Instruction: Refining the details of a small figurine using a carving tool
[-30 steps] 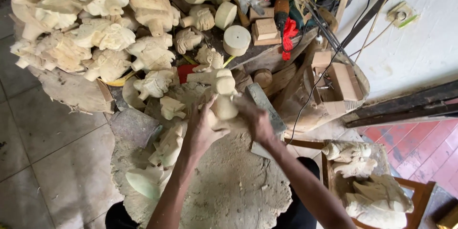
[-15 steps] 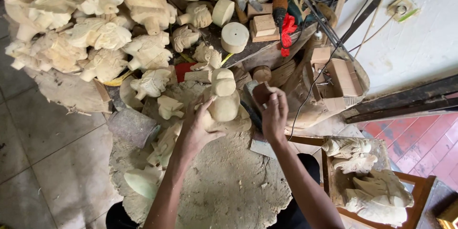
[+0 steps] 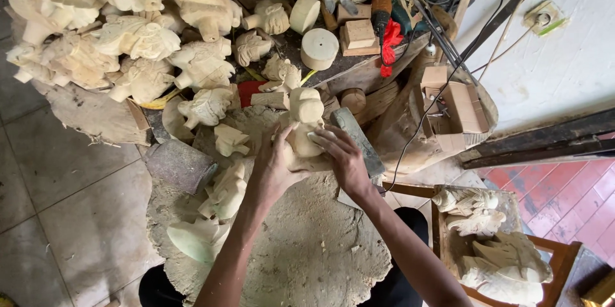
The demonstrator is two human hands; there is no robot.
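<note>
Head view looked down on a pale wooden figure [image 3: 303, 124] standing upright on a dusty round work slab [image 3: 307, 249]. Both hands clasped it: the left hand [image 3: 277, 165] wrapped its lower left side, the right hand [image 3: 343, 156] pressed its right flank, fingers curled on the wood. A grey sharpening stone [image 3: 359, 140] lay just beside the right hand. Rough carvings [image 3: 134, 38] were heaped beyond, upper left.

A pale, unpainted wooden carving [image 3: 305, 121] with a rounded, knobbed top stands upright on a sawdust-covered stump, clasped from both sides.
</note>
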